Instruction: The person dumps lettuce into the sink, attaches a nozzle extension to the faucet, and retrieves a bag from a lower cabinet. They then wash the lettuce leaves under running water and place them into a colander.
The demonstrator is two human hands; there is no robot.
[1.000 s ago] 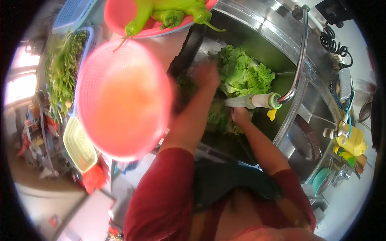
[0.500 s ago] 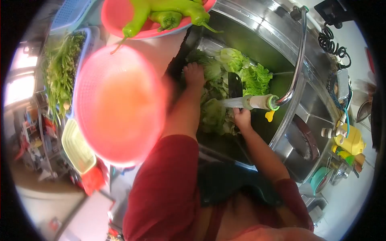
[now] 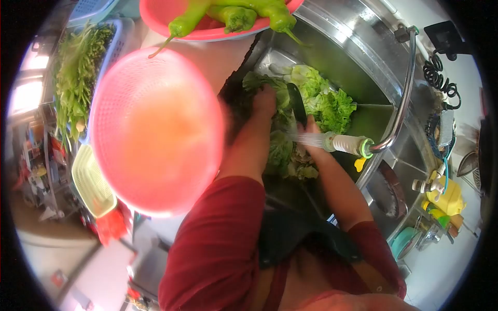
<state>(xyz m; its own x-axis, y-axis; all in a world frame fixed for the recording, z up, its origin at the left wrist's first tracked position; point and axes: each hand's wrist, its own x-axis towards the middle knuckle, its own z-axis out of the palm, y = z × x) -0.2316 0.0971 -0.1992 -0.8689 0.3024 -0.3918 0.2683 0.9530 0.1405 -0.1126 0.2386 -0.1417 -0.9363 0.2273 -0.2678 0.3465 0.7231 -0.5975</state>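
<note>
Lettuce [image 3: 337, 110]: loose in sink [image 3: 372, 120], tap [image 3: 348, 144] running over it.
Left hand [image 3: 264, 101]: fingers on lettuce, cannot tell whether grasping.
Right hand [image 3: 313, 133]: fingers clenched round knife [image 3: 296, 103].

A kitchen, by every sign around the sink

The place was a kitchen. A deep stainless steel sink [image 3: 376, 122] held lettuce [image 3: 334, 109] under water running from a curved tap [image 3: 410, 93], and a second steel basin [image 3: 417, 155] sat beside it. Long green peppers [image 3: 233, 18] lay in a red bowl [image 3: 207, 36] near a pink colander [image 3: 155, 129], and leafy stalks [image 3: 78, 78] filled a blue basket [image 3: 110, 57]. A yellow jug [image 3: 448, 197] stood beyond the sinks. Whether it served a home or a restaurant could not be told
</note>
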